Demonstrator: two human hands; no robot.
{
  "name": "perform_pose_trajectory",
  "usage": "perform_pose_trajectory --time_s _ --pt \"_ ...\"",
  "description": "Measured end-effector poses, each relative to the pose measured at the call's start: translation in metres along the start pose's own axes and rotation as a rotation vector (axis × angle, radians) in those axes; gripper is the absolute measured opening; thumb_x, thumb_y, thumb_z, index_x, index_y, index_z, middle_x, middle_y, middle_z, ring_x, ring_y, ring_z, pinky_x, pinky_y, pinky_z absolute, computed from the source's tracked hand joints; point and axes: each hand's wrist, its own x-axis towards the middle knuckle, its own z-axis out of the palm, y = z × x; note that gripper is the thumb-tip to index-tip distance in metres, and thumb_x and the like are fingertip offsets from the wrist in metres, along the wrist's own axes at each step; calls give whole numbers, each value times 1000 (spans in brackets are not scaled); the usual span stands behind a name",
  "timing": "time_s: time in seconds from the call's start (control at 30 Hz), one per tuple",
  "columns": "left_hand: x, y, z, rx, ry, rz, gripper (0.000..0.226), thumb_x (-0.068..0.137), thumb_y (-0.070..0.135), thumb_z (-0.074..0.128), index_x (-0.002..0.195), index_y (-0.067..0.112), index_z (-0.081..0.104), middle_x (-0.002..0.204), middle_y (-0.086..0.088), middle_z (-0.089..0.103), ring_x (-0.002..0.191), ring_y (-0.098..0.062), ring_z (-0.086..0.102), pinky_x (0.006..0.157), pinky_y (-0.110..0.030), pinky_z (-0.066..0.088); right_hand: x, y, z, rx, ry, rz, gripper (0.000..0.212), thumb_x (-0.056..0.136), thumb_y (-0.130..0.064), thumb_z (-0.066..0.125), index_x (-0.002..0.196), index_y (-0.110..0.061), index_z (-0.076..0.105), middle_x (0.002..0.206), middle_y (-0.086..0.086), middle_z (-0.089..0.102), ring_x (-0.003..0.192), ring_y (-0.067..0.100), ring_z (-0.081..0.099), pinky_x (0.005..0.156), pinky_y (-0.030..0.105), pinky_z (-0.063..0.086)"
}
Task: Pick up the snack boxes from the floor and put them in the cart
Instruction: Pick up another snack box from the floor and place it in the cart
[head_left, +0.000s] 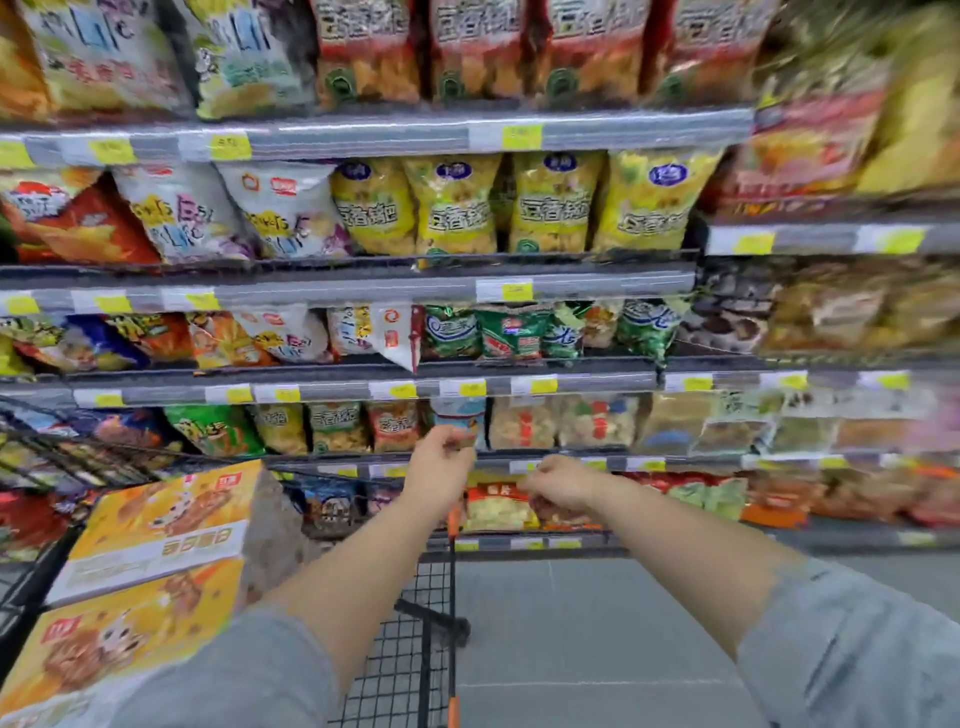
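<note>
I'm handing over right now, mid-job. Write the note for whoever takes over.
Left hand: raised, fingers loosely curled, nothing in its grip.
Right hand: the same, grip empty.
Things: upper snack box lies on lower snack box in the cart, at left.
Done: those two are loaded.
Left: no box shows on the visible floor; check out of view.
</note>
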Motion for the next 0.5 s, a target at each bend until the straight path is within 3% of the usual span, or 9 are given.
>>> perform_pose_trajectory --time_s 0.1,0.23,0.27,0.33,0.4,0.5 --pt "-5 25 64 -9 -95 11 27 96 12 50 123 9 54 105 1 51 72 -7 50 59 -20 43 -11 51 -41 47 57 22 19 89 -30 58 92 -12 61 77 5 62 59 15 56 58 26 44" --pt "-10 49 148 -28 -162 24 25 93 9 53 117 10 59 112 -6 58 100 -21 58 86 -29 45 -28 113 -92 48 160 46 26 90 -28 60 69 -13 53 64 5 55 59 17 52 58 28 41" --pt "-12 56 169 -31 -182 30 24 92 9 54 115 11 60 115 -5 59 98 -21 59 85 -28 46 -32 129 -106 49 184 59 29 90 -26 59 66 -13 51 64 7 53 61 20 50 61 31 40" --pt "-16 68 204 -15 -239 33 24 93 9 53 116 12 58 111 -1 56 79 -16 57 69 -20 46 -41 157 -130 78 216 87 34 90 -24 58 60 -15 43 60 7 46 61 22 45 62 34 37" --pt "-20 80 231 -26 -294 53 22 94 8 52 115 11 58 106 -2 54 67 -15 50 61 -22 46 -51 177 -151 91 237 139 26 91 -25 55 69 -14 47 66 7 49 67 22 49 60 30 37" --pt "-20 102 273 -10 -349 91 25 93 7 53 118 8 60 108 0 57 87 -17 52 71 -23 45 -65 209 -183 109 301 206 18 93 -27 53 80 -14 48 80 8 57 73 22 53 56 26 38"
